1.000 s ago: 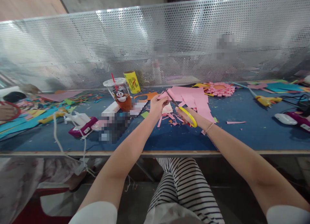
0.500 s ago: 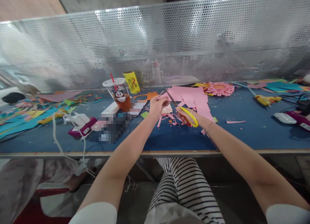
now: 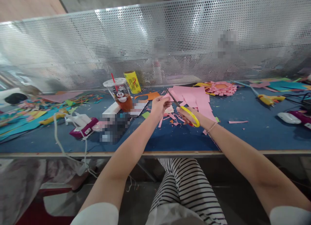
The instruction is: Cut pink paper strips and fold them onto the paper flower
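Observation:
Between the fingertips of my left hand (image 3: 160, 105) is a small piece of pink paper (image 3: 167, 97), partly covered by the fingers. My right hand (image 3: 186, 114) is closed round the yellow handles of a pair of scissors (image 3: 190, 116). The metal blades point up and to the left, right beside the paper piece. Whether the blades touch it I cannot tell. Behind and to the right of my hands lie overlapping pink paper sheets (image 3: 202, 100). Pink offcuts (image 3: 173, 117) are scattered on the blue tabletop below the blades.
A plastic drink cup (image 3: 119, 93) with a red straw and a yellow roll (image 3: 132, 82) stand to the left. A fringed pink paper flower (image 3: 222, 88) lies at the back. Yellow glue guns (image 3: 269, 99), purple power strips (image 3: 85, 127) and cords flank both sides. A perforated metal panel (image 3: 179, 33) closes the rear.
The view has shifted very slightly. Both hands stay in nearly the same place, with the scissors still beside the small pink paper piece.

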Action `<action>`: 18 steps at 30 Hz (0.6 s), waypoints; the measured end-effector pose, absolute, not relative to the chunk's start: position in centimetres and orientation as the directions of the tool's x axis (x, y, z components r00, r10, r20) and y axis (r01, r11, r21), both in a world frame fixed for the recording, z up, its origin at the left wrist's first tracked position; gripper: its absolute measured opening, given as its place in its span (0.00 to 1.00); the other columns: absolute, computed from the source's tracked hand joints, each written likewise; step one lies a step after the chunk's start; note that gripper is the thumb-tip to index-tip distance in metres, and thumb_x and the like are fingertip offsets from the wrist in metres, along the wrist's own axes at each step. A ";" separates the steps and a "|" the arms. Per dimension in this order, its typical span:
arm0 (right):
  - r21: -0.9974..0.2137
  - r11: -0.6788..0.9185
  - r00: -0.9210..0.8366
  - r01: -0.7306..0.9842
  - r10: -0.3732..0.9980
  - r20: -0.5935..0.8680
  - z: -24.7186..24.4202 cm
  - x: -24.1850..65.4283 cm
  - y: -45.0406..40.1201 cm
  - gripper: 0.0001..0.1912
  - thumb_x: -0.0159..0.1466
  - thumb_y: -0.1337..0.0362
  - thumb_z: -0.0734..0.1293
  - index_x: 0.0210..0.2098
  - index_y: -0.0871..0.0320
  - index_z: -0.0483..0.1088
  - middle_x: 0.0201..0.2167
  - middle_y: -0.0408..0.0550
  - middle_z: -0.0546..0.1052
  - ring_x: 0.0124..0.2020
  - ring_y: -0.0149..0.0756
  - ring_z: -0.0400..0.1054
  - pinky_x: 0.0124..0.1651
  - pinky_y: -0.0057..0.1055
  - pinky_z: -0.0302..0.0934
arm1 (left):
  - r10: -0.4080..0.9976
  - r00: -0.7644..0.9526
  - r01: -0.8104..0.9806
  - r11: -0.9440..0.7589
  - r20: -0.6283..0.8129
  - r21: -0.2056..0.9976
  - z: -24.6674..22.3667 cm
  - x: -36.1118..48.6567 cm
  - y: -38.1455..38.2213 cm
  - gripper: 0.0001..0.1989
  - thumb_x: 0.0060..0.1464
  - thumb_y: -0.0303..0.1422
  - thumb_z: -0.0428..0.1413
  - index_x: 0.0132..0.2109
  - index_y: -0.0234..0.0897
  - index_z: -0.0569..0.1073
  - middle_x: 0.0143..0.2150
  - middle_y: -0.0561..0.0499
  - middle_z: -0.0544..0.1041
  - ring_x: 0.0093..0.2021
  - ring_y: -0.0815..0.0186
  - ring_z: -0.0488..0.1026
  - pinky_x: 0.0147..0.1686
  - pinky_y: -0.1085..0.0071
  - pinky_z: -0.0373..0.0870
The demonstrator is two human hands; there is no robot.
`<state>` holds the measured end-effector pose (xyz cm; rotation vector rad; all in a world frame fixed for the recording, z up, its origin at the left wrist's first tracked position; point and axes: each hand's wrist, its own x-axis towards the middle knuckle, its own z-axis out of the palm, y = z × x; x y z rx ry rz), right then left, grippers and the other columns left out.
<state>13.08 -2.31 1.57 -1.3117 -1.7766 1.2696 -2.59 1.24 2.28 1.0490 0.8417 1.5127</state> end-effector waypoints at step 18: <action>-0.986 -0.066 -0.409 0.156 0.904 -0.125 0.9 12.9 -2.2 0.25 0.55 0.41 0.59 0.20 0.57 0.55 0.11 0.34 0.57 0.11 0.21 0.51 0.21 0.25 0.63 | 0.993 0.012 -0.339 -0.107 0.118 0.935 2.0 -2.2 1.2 0.08 0.35 0.28 0.60 0.26 0.32 0.69 0.19 0.53 0.72 0.20 0.74 0.69 0.23 0.78 0.65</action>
